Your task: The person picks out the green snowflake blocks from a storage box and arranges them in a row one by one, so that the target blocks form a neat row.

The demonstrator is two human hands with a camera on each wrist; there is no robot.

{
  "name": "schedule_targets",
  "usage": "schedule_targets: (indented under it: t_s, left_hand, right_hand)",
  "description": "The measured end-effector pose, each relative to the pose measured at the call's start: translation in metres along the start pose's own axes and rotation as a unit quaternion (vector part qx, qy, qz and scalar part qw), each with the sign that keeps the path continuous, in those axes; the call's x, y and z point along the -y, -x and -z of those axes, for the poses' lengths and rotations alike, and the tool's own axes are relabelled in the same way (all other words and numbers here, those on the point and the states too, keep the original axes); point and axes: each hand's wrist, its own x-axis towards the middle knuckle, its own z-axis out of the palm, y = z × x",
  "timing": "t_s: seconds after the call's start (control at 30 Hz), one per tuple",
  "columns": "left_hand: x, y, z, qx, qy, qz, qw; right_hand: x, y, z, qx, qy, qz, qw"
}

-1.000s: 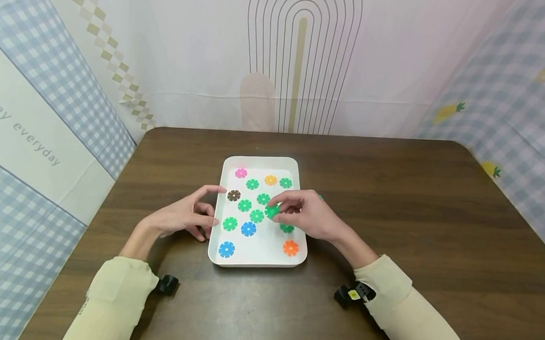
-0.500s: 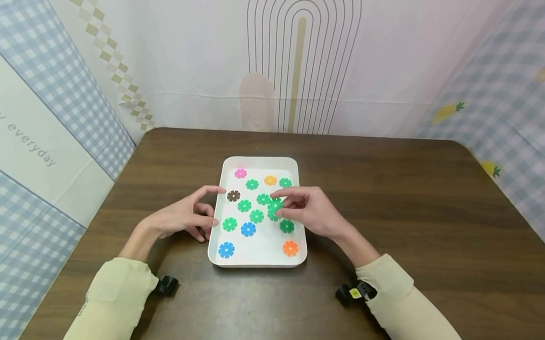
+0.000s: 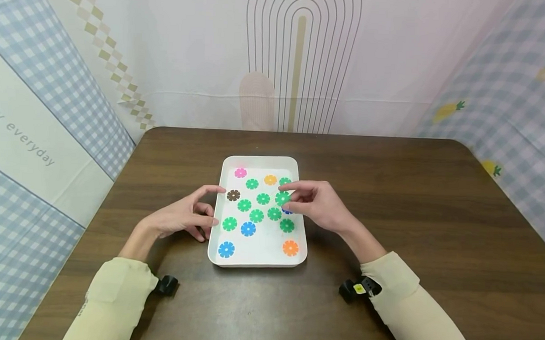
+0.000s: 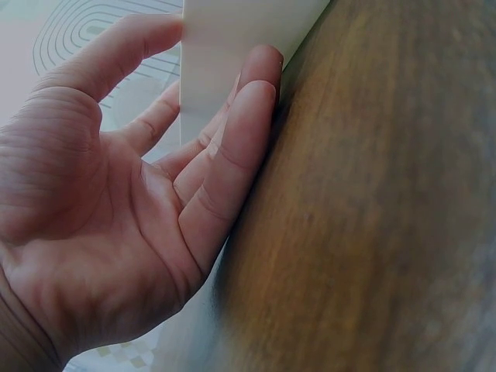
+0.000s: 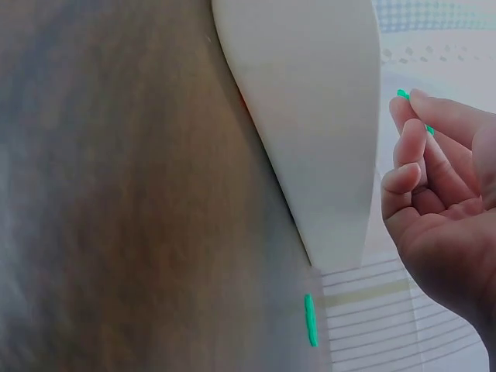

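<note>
A white tray [image 3: 260,254] bears several flower-shaped plastic discs: mostly green, like the green disc [image 3: 256,216], plus pink, yellow, brown, blue and orange ones. My right hand [image 3: 327,206] pinches a green disc [image 3: 282,198] between thumb and index finger over the tray's right side. Partly covered by that thumb is a dark blue disc [image 3: 287,211]. My left hand [image 3: 180,217] lies along the tray's left side, index fingertip and thumb tip touching the rim. In the left wrist view, the relaxed lower fingers [image 4: 248,116] are against the tray's outer wall.
On the wooden table [image 3: 388,204], a loose green disc [image 5: 310,319] shows beyond the tray in the right wrist view; my right hand hides it in the head view. A printed curtain [image 3: 191,47] hangs behind the table.
My right hand has shifted right and slightly toward the back, carrying the pinched green disc. The green disc beneath it is now uncovered, and part of a dark blue one shows. My left hand stays put.
</note>
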Motion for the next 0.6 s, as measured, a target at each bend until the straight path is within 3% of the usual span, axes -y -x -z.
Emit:
schedule_targets:
  t_s: [0.6]
  left_hand:
    - [-0.001, 0.0, -0.002, -0.002, 0.0, -0.002, 1.0]
  right_hand:
    - [-0.035, 0.017, 0.061, -0.104, 0.023, -0.045, 0.9933]
